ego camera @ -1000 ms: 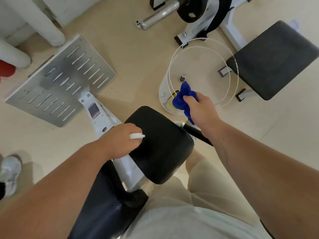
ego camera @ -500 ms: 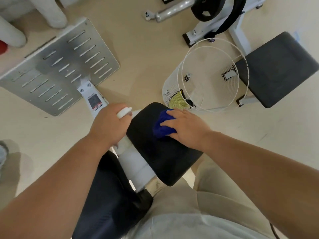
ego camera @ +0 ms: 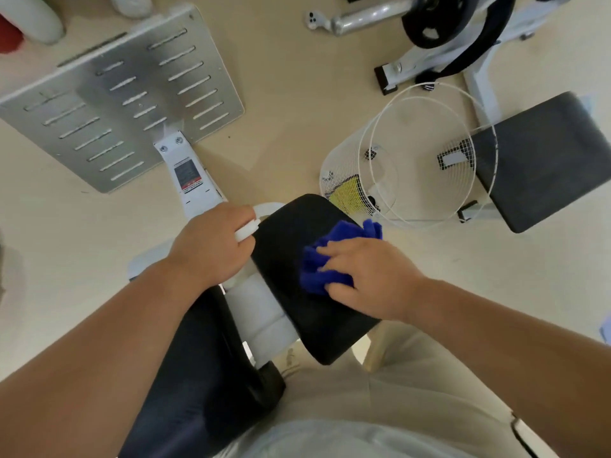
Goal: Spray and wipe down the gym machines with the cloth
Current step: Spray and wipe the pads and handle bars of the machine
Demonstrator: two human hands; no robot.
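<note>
Wiping the black pad point(ego camera: 297, 259) with the blue cloth point(ego camera: 325, 259) pressed flat under the right hand point(ego camera: 367, 276); left hand point(ego camera: 211, 246) clenched around a white spray bottle point(ego camera: 246, 230) beside the pad. Best done in overlapping strokes, reaching every edge, keeping palm pressure even.

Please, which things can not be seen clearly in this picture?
- Spray bottle: head view, left hand covers all but its white top.
- Blue cloth: partly under the right hand.
- Label on the white frame: print too small.
</note>
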